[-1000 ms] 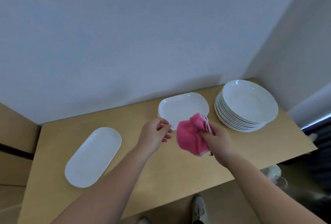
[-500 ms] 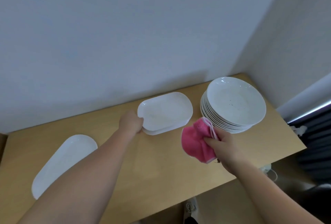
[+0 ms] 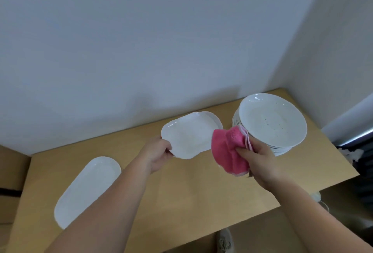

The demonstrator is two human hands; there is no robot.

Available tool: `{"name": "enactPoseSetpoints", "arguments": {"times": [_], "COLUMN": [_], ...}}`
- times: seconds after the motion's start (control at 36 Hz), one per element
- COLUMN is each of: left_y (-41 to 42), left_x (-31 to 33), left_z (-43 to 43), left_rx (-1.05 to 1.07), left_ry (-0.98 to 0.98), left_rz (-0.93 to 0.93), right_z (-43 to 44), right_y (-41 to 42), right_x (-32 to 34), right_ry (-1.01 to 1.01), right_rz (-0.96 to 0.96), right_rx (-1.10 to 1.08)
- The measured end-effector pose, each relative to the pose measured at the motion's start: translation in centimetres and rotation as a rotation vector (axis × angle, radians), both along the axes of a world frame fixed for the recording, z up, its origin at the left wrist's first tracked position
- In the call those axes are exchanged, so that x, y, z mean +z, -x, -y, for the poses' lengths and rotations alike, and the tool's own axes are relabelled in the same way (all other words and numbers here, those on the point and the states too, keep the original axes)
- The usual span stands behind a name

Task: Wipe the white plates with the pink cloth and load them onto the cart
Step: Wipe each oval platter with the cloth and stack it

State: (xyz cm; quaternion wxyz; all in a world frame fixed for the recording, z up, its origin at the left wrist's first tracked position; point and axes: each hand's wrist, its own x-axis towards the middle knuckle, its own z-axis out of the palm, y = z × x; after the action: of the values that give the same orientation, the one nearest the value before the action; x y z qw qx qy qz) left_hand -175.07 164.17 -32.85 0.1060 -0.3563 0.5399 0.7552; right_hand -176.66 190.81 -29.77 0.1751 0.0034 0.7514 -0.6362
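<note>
You lift a white plate (image 3: 189, 135), pink cloth (image 3: 228, 151) ready.
Your left hand (image 3: 159, 152), only reaching a moment ago, now grips the squarish white plate's rim, raised above the table (image 3: 181, 192); your right hand (image 3: 260, 161) clutches the pink cloth beside it. Wiping can start.

- Light wooden surface (image 3: 191, 192) fills the lower middle of the frame, set into a corner where 2 pale walls (image 3: 141, 40) meet.
- Brown cardboard box (image 3: 12, 168) at the left edge.
- 1 grey shoe (image 3: 224, 240) at the bottom edge.
</note>
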Motion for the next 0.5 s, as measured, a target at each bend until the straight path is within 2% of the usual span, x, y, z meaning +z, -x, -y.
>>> {"name": "enactPoseSetpoints", "arguments": {"times": [0.17,0.39,0.44,0.5], "left_y": [-2.7,-4.5,-4.7,-4.8], "left_x": [0.9,2.9,3.6,4.2], "left_z": [-1.7,-1.2,-1.1,-1.1], "left_rx": [0.098,0.214,0.21,0.202], "left_ry": [-0.226,-0.411,-0.42,-0.428], "left_rz": [-0.097,-0.294,-0.328,-0.36], "right_z": [1.2,0.0,0.3,1.0], "right_y": [0.9,1.2,1.3,1.4], "right_x": [3.7,5.9,7.0,8.4], "right_ry": [0.05,0.289,0.349,0.315], "right_rz": [-0.171,-0.164,-0.223,-0.351], "right_rx": [0.005,-0.078,-0.105,-0.125]}}
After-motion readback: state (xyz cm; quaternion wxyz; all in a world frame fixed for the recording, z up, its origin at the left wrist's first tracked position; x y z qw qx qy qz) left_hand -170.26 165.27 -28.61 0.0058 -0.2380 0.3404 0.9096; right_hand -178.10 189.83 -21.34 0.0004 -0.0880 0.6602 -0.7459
